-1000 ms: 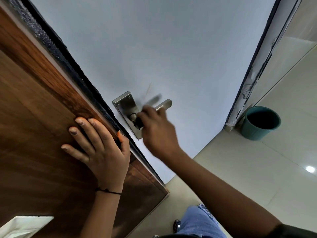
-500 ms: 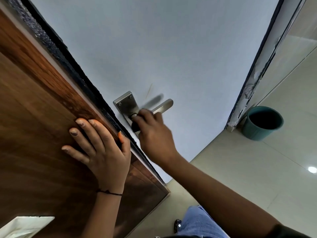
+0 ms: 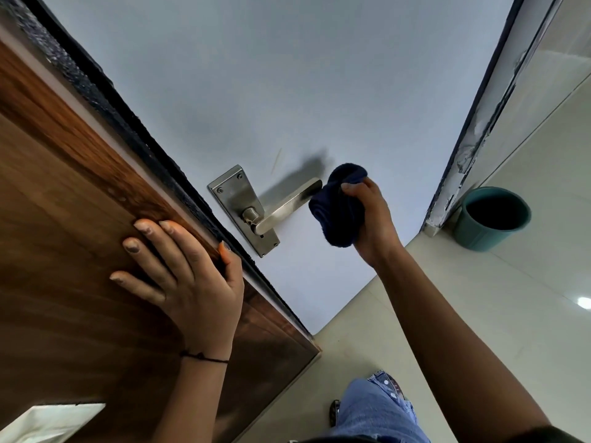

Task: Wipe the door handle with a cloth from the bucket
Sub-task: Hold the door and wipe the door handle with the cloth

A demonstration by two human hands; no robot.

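A brushed-steel lever door handle sticks out from its metal backplate on the pale grey door face. My right hand is closed around a bunched dark blue cloth at the free tip of the lever, the cloth touching or just off its end. The whole lever is uncovered. My left hand lies flat with fingers spread on the brown wooden surface, thumb hooked over the door's black edge. A teal bucket stands on the floor at the right, by the frame.
The door frame with chipped paint rises at the right, beside a tiled wall. Glossy beige floor tiles spread below. My jeans leg and a shoe show at the bottom. A white paper sits at the lower left.
My right hand has slid with the cloth from the handle's base by the backplate out along the lever to its tip. The left hand has stayed in place.
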